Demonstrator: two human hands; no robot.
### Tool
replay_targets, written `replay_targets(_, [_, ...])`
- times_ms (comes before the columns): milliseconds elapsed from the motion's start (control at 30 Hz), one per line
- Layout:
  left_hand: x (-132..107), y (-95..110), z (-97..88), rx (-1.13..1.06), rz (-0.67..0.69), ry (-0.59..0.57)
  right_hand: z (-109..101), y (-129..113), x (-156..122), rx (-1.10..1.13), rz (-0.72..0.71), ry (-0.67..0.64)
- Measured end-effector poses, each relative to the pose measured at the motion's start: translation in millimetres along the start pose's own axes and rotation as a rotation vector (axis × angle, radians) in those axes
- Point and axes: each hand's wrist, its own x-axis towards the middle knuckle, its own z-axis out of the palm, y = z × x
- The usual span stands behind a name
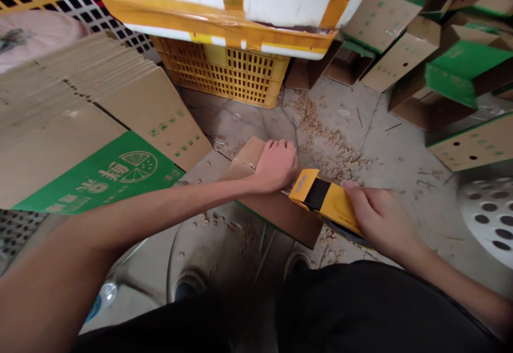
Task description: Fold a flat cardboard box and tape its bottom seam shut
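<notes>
A small brown cardboard box stands on the concrete floor in front of my knees. My left hand is closed over its far top edge, fingers curled down. My right hand grips a yellow tape dispenser, whose front end rests on the box top just beside my left hand.
A thick stack of flat brown-and-green cartons lies at the left. A yellow plastic crate under a taped white foam box stands ahead. Folded boxes pile up at the right. Paper scraps litter the floor.
</notes>
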Motion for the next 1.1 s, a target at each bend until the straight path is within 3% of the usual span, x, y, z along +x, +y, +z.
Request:
replay_targets(233, [-1.0, 7.7, 3.6, 0.053, 0.149, -0.040, -5.8, -9.6, 12.4, -0.156, 0.014, -0.099])
replay_targets(467, [-1.5, 1.5, -1.1, 0.084, 0.159, -0.067, -5.4, 3.1, 6.0, -0.325, -0.115, -0.161])
replay_targets(600, [-3.2, 3.3, -3.0, 0.086, 0.159, -0.092, -11.4, 35.4, -9.6, -0.179, -0.092, -0.199])
replay_targets(867, [-6.6, 7.5, -2.3, 0.120, 0.118, -0.104, -22.8, 133.2, -54.1, 0.052, 0.005, -0.173])
replay_targets(1000, [-9.1, 9.5, -2.5, 0.129, 0.100, -0.093, -12.9, 169.1, -69.6, 0.125, 0.046, -0.157])
replay_targets(1100, [-10.4, 10.1, -3.1, 0.140, 0.094, -0.080, 3.7, 178.8, -74.7, 0.204, 0.039, -0.164])
